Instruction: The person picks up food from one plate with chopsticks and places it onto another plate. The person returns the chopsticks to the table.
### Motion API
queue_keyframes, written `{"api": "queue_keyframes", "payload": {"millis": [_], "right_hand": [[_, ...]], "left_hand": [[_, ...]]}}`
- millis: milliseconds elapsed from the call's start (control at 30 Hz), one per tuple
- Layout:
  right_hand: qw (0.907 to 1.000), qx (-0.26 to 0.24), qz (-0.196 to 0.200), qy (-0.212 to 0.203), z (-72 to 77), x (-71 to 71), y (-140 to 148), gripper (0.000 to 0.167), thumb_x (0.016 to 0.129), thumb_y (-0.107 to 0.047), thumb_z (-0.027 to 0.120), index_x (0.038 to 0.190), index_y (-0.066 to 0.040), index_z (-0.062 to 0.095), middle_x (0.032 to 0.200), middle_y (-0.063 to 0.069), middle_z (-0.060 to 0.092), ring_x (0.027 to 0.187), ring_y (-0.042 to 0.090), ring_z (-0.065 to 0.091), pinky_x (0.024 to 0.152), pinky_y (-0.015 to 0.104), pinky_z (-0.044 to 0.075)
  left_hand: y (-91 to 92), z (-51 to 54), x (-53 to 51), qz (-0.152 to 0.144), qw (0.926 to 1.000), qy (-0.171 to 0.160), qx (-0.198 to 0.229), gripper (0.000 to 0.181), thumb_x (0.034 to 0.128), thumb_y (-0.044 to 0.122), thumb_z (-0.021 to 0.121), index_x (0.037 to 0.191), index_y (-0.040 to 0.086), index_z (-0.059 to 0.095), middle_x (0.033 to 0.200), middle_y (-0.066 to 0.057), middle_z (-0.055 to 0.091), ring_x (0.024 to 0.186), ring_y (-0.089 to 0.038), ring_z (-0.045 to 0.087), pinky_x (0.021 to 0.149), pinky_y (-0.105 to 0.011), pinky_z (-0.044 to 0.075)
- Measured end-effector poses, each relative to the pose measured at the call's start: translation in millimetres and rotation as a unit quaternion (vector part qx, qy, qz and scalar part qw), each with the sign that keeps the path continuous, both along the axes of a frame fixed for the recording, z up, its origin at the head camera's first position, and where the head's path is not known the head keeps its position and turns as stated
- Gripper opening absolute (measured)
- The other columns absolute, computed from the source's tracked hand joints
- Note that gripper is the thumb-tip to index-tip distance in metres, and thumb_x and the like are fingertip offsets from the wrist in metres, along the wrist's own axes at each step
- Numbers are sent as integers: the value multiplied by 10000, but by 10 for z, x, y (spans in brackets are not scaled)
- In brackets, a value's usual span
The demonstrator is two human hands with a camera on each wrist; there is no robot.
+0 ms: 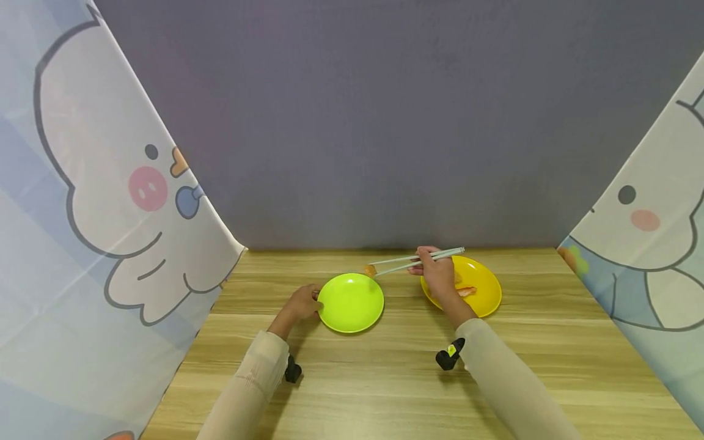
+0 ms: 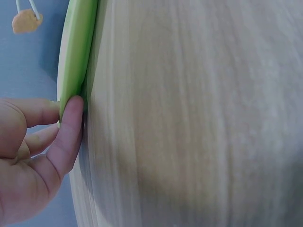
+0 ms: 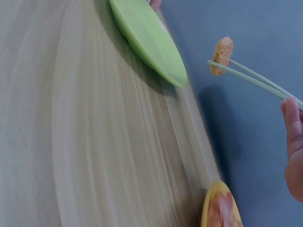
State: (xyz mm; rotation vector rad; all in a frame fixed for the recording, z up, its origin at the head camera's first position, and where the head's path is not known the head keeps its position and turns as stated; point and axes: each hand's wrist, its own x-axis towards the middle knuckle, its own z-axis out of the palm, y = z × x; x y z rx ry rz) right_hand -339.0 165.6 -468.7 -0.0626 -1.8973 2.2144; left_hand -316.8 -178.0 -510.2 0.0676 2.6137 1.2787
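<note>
With its thumb and fingers, my left hand (image 1: 302, 302) pinches the left rim of a bright green plate (image 1: 351, 304); the left wrist view shows the grip on the plate's edge (image 2: 78, 52). My right hand (image 1: 438, 276) holds a pair of pale chopsticks (image 3: 262, 82). Between their tips is a golden-brown nugget-like piece of food (image 3: 221, 56), held in the air just beyond the green plate's upper right rim. Below and right of the right hand lies a yellow plate (image 1: 486, 290) with a pinkish-orange food piece (image 1: 467, 292), partly hidden by the hand and wrist.
Both plates are on a wood-grain table (image 1: 379, 385). A grey panel (image 1: 396, 122) rises behind the table's far edge. Cartoon-printed cloths stand along the left (image 1: 110, 183) and right (image 1: 660, 244) sides.
</note>
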Motion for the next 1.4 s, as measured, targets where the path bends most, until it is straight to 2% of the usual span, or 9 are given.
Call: {"api": "queue_keyframes", "payload": {"millis": [167,333,467,700,867,1167,1400], "right_hand": [[10000,20,-80,-39,30,44,186,239,1042,-235,578,1036,-4,643,759,-84,734,591,78,722,599,242,621],[9996,-274,-56,104,83,84,364,160,1041,-179,571,978,-51,645,745,-62,735,583,96,723,595,246,621],[9991,-348,-121,186,133,113,490,160,1041,-134,556,934,-63,653,736,-38,736,588,118,730,597,258,624],[9981,-463,-322,263,112,96,699,166,1036,-180,578,924,-100,670,761,-34,740,589,105,731,603,250,622],[9971,-590,-326,349,108,126,844,175,1036,-139,569,911,-100,684,768,-23,745,584,114,730,591,252,619],[9974,-442,-499,258,274,330,1051,178,1030,-111,568,895,-120,683,745,-46,738,594,113,738,602,244,615],[9954,-591,-750,79,255,345,1284,138,1020,-140,594,918,-81,667,732,-48,740,586,113,736,576,236,608]], "left_hand": [[5,-4,1,20,10000,-45,-14,511,872,-72,653,1373,-64,552,1163,-235,664,913,-265,709,710,-344,645],[8,-12,-7,-14,9998,5,-197,494,870,-60,651,1354,-65,558,1154,-224,674,889,-249,715,700,-328,643],[7,-14,-4,-10,9998,-9,-179,501,867,-61,654,1357,-72,554,1151,-224,673,885,-245,713,700,-333,643],[4,-15,-4,7,9999,-7,-155,499,870,-62,654,1358,-73,553,1140,-221,677,880,-244,715,700,-332,642],[8,5,-3,21,9999,31,-165,490,869,-68,649,1349,-81,554,1126,-221,676,871,-244,712,694,-332,641],[4,12,9,18,10000,-27,-52,477,869,-63,649,1338,-75,563,1137,-223,668,886,-256,715,692,-338,643],[11,28,15,52,9999,-56,-148,487,871,-51,655,1349,-65,560,1154,-215,661,908,-251,709,704,-338,643]]}}
